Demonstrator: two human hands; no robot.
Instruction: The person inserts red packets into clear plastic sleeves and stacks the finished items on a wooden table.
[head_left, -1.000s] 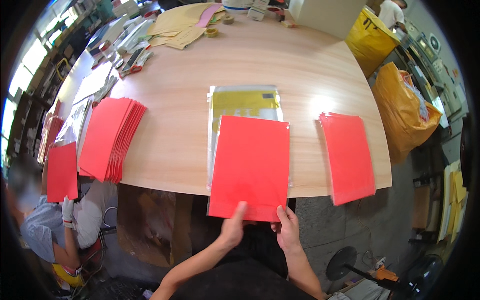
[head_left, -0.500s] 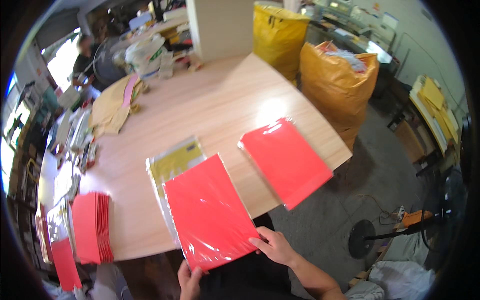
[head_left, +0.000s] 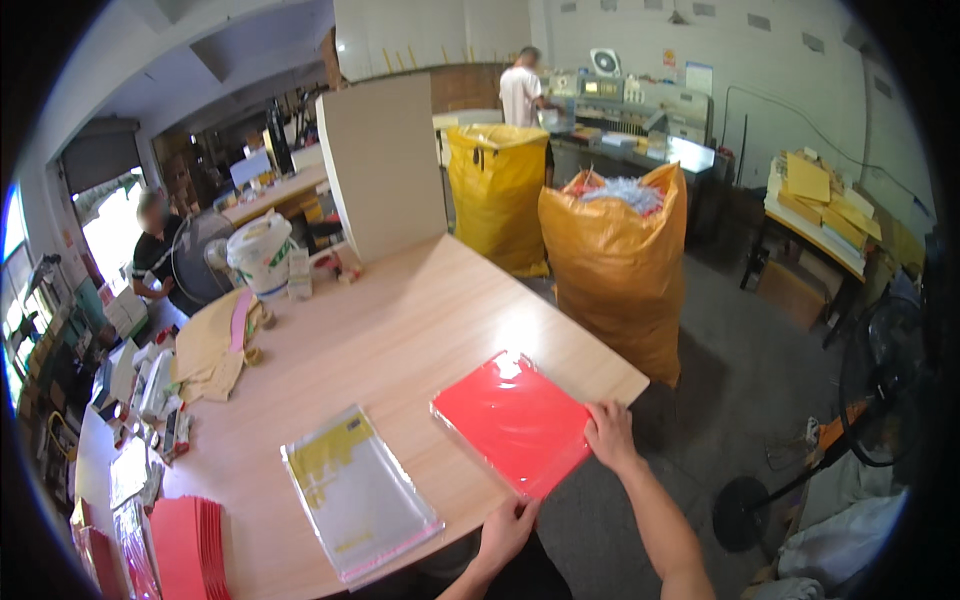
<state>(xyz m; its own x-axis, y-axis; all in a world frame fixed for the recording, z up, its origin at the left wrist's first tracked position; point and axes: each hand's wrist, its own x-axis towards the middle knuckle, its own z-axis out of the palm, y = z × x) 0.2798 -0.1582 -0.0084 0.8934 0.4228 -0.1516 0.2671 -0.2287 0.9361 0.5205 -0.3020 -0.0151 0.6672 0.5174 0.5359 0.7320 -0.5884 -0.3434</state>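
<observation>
A flat red packet (head_left: 515,425) in clear shiny plastic lies at the right front edge of the wooden table, partly overhanging it. My left hand (head_left: 505,533) pinches its near corner. At its right corner, my right hand (head_left: 611,436) grips with closed fingers. Whether another packet lies beneath it, I cannot tell. To the left is a pile of clear plastic sleeves (head_left: 385,505) with gold colouring showing at one end. A stack of red folded sheets (head_left: 185,550) stands at the lower left, cut off by the picture's edge.
Brown paper pieces (head_left: 200,345) and a white bucket (head_left: 262,255) occupy the table's far left. Beyond the right edge stand an orange sack (head_left: 620,275) of scraps and a yellow sack (head_left: 497,200). A black fan (head_left: 745,510) is at right. Two people are in the background.
Both hands have carried the red packet rightward to where another red packet lay, uncovering more of the clear sleeves. The view has tilted up, bringing a person at the back into sight.
</observation>
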